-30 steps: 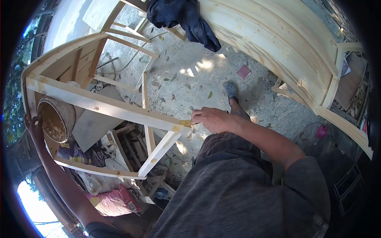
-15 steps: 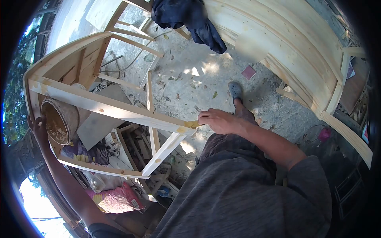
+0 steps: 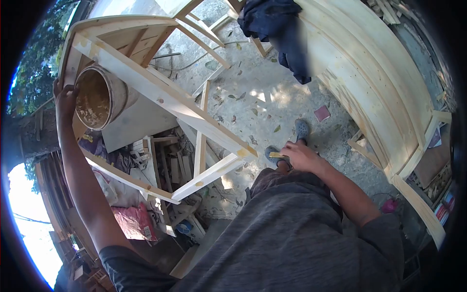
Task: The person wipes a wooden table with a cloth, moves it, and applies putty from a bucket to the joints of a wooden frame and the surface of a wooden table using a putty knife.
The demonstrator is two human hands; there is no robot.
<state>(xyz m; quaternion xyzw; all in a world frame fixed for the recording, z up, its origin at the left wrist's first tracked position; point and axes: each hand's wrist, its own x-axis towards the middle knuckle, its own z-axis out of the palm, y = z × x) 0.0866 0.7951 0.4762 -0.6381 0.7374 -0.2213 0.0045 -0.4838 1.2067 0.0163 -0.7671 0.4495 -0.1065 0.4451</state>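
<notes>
My left hand (image 3: 65, 100) grips the near rim of a dirty round bucket (image 3: 116, 100), fingers closed over its edge. The bucket lies tilted toward me inside the wooden frame, with tan paste (image 3: 92, 104) coating its inside. My right hand (image 3: 301, 156) is closed on a small flat yellowish scraper (image 3: 276, 155), held in front of my body. Just left of it is the corner of the pale wooden frame (image 3: 160, 100), apart from the scraper. Yellowish filler patches (image 3: 243, 153) mark that corner and other joints.
A large curved wooden panel piece (image 3: 369, 78) stands at right, with dark blue cloth (image 3: 277, 29) draped at its end. Wood offcuts (image 3: 177, 168) and a pink bag (image 3: 134, 223) lie below the frame. A reddish square (image 3: 322, 114) lies on the leaf-strewn concrete floor (image 3: 233, 112).
My right hand and the scraper have come away from the frame's corner, toward the right. My left hand stays on the bucket. The whole view has shifted and turned.
</notes>
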